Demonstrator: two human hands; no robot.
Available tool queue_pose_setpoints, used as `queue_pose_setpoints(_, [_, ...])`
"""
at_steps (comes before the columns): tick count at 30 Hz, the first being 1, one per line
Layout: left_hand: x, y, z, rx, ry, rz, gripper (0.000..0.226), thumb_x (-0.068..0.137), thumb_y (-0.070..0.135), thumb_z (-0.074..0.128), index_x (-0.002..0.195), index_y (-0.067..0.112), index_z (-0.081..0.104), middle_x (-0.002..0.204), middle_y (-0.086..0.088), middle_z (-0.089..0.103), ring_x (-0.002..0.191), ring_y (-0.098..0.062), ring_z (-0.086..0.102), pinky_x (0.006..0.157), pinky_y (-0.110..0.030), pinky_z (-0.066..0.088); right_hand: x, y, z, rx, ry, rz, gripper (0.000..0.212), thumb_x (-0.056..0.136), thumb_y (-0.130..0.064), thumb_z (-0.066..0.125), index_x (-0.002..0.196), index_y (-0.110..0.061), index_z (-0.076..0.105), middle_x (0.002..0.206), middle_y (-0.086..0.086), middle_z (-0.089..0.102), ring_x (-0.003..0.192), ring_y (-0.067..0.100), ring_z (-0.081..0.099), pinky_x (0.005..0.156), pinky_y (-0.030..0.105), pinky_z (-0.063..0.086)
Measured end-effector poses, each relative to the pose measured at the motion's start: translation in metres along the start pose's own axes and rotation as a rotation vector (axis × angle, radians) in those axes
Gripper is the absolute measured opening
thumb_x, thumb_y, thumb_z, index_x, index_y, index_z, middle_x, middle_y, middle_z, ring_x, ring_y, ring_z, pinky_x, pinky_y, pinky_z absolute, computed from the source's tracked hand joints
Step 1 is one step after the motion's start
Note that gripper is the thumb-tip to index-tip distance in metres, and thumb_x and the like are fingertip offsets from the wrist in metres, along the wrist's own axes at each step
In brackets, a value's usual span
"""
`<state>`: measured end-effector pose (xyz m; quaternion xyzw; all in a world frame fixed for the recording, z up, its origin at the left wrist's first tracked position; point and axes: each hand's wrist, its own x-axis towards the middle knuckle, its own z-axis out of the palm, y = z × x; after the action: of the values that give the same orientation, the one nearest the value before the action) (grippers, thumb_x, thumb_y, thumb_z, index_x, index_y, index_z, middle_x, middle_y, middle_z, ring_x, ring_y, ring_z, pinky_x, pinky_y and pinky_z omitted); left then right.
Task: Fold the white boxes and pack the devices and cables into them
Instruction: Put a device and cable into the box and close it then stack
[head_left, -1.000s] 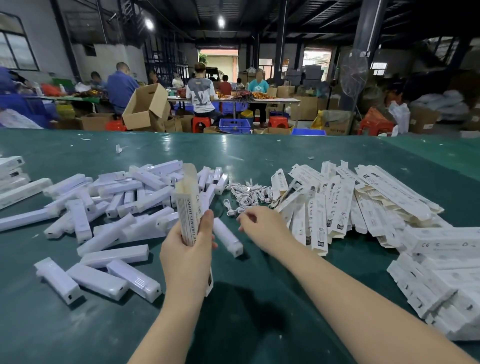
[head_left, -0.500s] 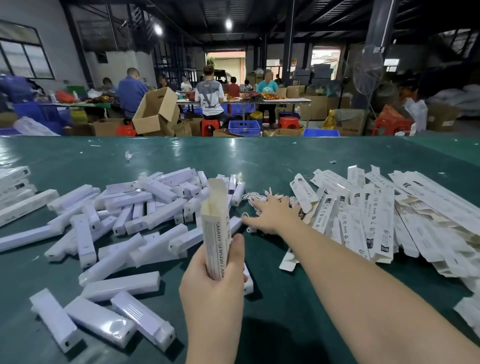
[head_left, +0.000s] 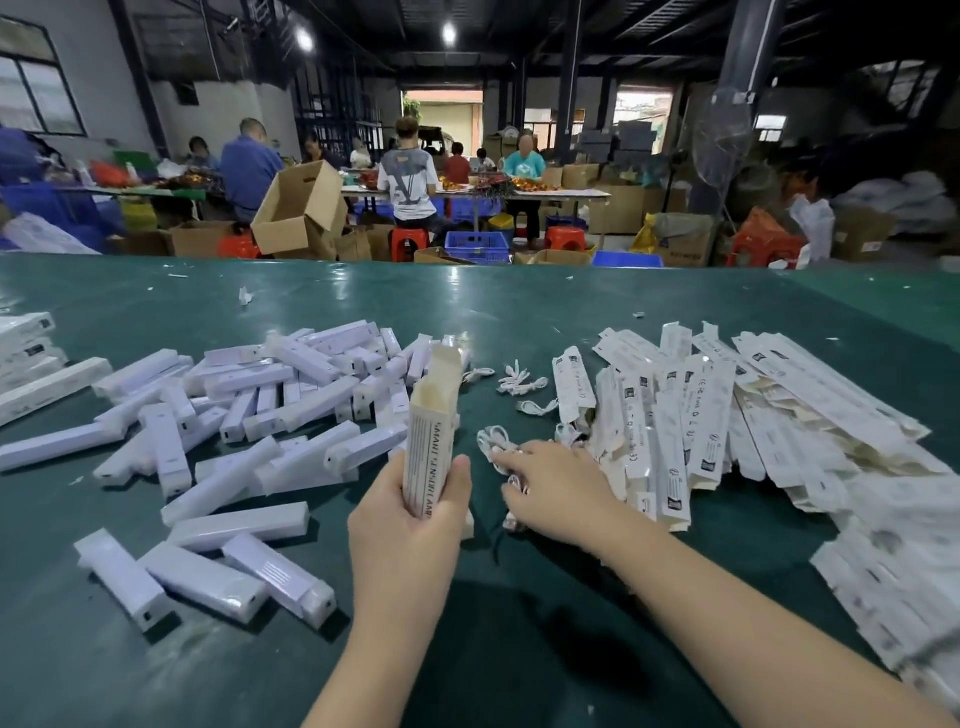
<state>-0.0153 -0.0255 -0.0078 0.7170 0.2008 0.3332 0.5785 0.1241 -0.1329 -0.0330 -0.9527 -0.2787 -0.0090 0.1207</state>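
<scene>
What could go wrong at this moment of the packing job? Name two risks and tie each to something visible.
1. The right hand is gathering a coiled cable among loose ones; it may snag a neighbour.
2. The left hand grips the upright open box only at its lower end, so it could tilt or crush during loading.

Left hand (head_left: 410, 525) grips upright white box (head_left: 432, 441), top flap open. Right hand (head_left: 558, 493) pinches coiled cable (head_left: 496, 441) on green table (head_left: 519, 649). Devices (head_left: 249, 415) heaped left, flat boxes (head_left: 727, 415) piled right.
</scene>
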Motion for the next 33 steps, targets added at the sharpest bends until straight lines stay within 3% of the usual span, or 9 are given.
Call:
queue_pose_setpoints(4, [-0.004, 0.001, -0.001, 0.020, -0.025, 0.033, 0.028, 0.083, 0.038, 0.069, 0.066, 0.020, 0.056, 0.059, -0.001, 0.060, 0.049, -0.009, 0.048, 0.049, -0.014, 0.038, -0.040, -0.005, -0.005, 0.134, 0.222, 0.044, 0.031, 0.093, -0.029, 0.047, 0.113, -0.037, 0.070, 0.105, -0.013, 0.068, 0.109, 0.011, 0.055, 0.113, 0.042, 0.016])
queue_pose_setpoints(7, [-0.007, 0.005, -0.002, 0.064, -0.069, 0.110, 0.024, 0.084, 0.036, 0.067, 0.063, 0.033, 0.055, 0.051, 0.009, 0.049, 0.048, -0.005, 0.041, 0.048, -0.013, 0.035, -0.058, -0.002, -0.017, 0.211, 0.360, 0.097, 0.022, 0.094, -0.029, 0.053, 0.100, -0.035, 0.074, 0.101, -0.016, 0.071, 0.105, 0.005, 0.054, 0.115, 0.037, 0.003])
queue_pose_setpoints(9, [-0.009, 0.006, -0.002, 0.095, -0.088, 0.160, 0.024, 0.083, 0.036, 0.066, 0.062, 0.036, 0.054, 0.049, 0.014, 0.045, 0.049, -0.005, 0.041, 0.048, -0.013, 0.034, -0.069, 0.000, -0.026, 0.411, 0.418, 0.133, 0.018, 0.092, -0.024, 0.060, 0.093, -0.033, 0.076, 0.098, -0.015, 0.073, 0.094, 0.002, 0.055, 0.114, 0.036, 0.027])
queue_pose_setpoints(11, [-0.010, 0.006, -0.001, 0.119, -0.102, 0.172, 0.026, 0.084, 0.034, 0.066, 0.063, 0.029, 0.053, 0.049, 0.012, 0.044, 0.048, -0.007, 0.039, 0.048, -0.014, 0.033, -0.080, 0.000, -0.034, 0.685, 0.462, 0.160, 0.016, 0.090, -0.018, 0.065, 0.086, -0.032, 0.073, 0.092, -0.014, 0.073, 0.087, 0.002, 0.061, 0.095, 0.031, 0.049])
queue_pose_setpoints(16, [-0.007, 0.014, -0.002, -0.131, -0.307, -0.119, 0.014, 0.087, 0.027, 0.069, 0.084, 0.014, 0.070, 0.060, -0.003, 0.065, 0.049, -0.004, 0.057, 0.046, -0.009, 0.041, -0.098, -0.011, -0.041, 1.199, 0.343, 0.102, 0.031, 0.086, -0.007, 0.072, 0.102, -0.027, 0.053, 0.083, 0.004, 0.074, 0.076, 0.017, 0.070, 0.070, 0.026, 0.058])
queue_pose_setpoints(19, [-0.008, 0.014, -0.001, -0.153, -0.432, -0.178, 0.011, 0.085, 0.030, 0.071, 0.088, 0.020, 0.075, 0.063, 0.000, 0.067, 0.054, -0.005, 0.059, 0.049, -0.011, 0.043, -0.102, -0.018, -0.034, 1.254, 0.207, 0.023, 0.037, 0.086, -0.004, 0.072, 0.110, -0.029, 0.059, 0.082, -0.001, 0.075, 0.073, 0.011, 0.070, 0.069, 0.021, 0.054])
queue_pose_setpoints(24, [-0.008, 0.010, 0.000, -0.161, -0.431, -0.212, 0.015, 0.080, 0.027, 0.076, 0.089, 0.016, 0.074, 0.066, 0.001, 0.069, 0.059, -0.008, 0.061, 0.055, -0.016, 0.049, -0.107, -0.020, -0.032, 1.166, 0.237, -0.056, 0.033, 0.085, 0.001, 0.069, 0.103, -0.026, 0.071, 0.091, -0.005, 0.074, 0.074, 0.008, 0.068, 0.070, 0.020, 0.054])
queue_pose_setpoints(30, [-0.009, 0.013, 0.000, -0.210, -0.499, -0.305, 0.014, 0.086, 0.019, 0.070, 0.094, 0.008, 0.072, 0.074, -0.004, 0.072, 0.064, -0.011, 0.065, 0.057, -0.021, 0.051, -0.116, -0.024, -0.037, 1.106, 0.256, -0.133, 0.040, 0.077, -0.001, 0.077, 0.106, -0.028, 0.068, 0.128, -0.018, 0.058, 0.077, 0.011, 0.066, 0.074, 0.026, 0.058])
queue_pose_setpoints(33, [-0.010, 0.016, 0.000, -0.295, -0.565, -0.397, 0.016, 0.089, 0.016, 0.064, 0.095, 0.002, 0.069, 0.093, -0.022, 0.070, 0.085, -0.030, 0.067, 0.083, -0.041, 0.055, -0.120, -0.026, -0.040, 1.120, 0.181, -0.188, 0.054, 0.071, -0.002, 0.082, 0.112, -0.032, 0.064, 0.131, -0.026, 0.056, 0.080, 0.016, 0.066, 0.073, 0.026, 0.057])
